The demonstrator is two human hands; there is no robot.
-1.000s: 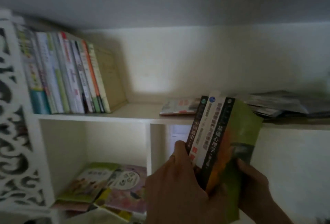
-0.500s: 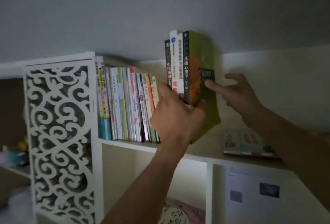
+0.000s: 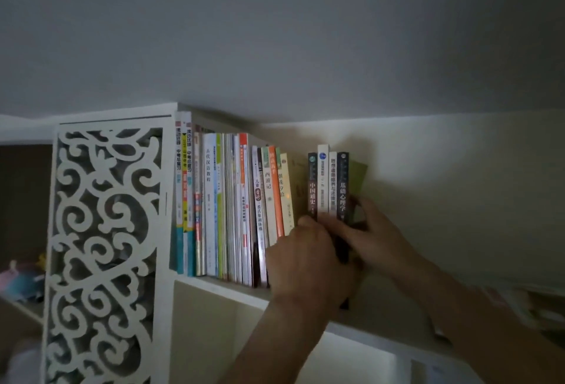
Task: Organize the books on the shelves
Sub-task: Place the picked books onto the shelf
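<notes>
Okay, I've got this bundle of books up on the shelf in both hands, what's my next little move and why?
Probably slide the held books left against the standing row: a gap shows between them, the row's end books lean, and the left hand and right hand grip the bundle.

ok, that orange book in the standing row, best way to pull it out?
Take the orange book by the top of its spine, from the front and above. It stands upright, packed between neighbours, so only spine and top edge are free. The left hand covers its lower end.
</notes>
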